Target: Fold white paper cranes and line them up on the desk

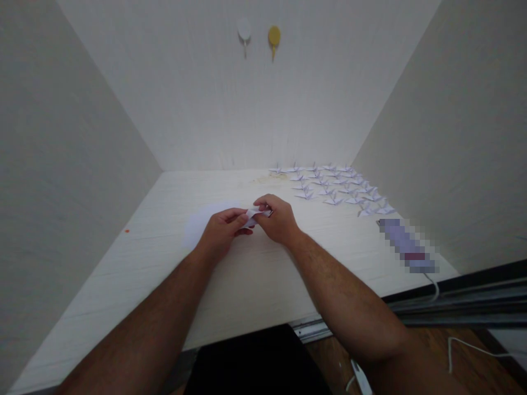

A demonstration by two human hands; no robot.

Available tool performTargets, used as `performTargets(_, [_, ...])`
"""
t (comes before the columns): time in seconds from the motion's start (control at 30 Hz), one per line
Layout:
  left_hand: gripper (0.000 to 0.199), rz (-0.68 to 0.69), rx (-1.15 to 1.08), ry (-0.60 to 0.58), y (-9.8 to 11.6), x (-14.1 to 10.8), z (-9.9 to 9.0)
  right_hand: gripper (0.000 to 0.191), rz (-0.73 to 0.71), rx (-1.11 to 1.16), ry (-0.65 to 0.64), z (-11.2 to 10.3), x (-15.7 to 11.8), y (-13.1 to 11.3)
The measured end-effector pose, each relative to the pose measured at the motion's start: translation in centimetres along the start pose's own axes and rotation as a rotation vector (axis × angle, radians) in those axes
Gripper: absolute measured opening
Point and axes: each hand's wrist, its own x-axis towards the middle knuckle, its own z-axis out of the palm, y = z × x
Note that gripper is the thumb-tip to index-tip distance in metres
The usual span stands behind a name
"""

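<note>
Between my two hands, above the middle of the white table, is a small folded piece of white paper (250, 218). My left hand (222, 230) pinches its left side with thumb and fingers. On its right side my right hand (276, 218) is closed, fingers curled over the paper's upper edge. My fingers cover part of the paper, so its full shape is hidden. Farther back to the right, several white folded paper cranes (328, 193) stand in rows on the table.
A pixelated flat object (405, 244) lies at the table's right side, with a white cable (434, 286) running off the edge. A white hook (244, 30) and a yellow hook (274, 37) are on the back wall. Walls enclose the white table (164, 296). An orange speck (127, 231) lies left.
</note>
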Motion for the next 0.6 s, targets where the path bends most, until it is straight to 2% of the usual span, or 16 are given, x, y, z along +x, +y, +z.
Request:
performTargets(0.13, [0.027, -0.007, -0.003, 0.004, 0.13, 0.0, -0.05, 0.008, -0.022, 0.003, 0.009, 0.03, 0.02, 0.18])
performTargets(0.33, [0.028, -0.02, 0.004, -0.001, 0.31, -0.03, 0.01, 0.008, 0.046, 0.034, -0.035, 0.02, -0.17, -0.34])
performTargets(0.6, [0.028, -0.028, -0.017, 0.023, 0.22, -0.04, 0.21, 0.014, -0.056, 0.01, 0.036, 0.12, -0.37, -0.3])
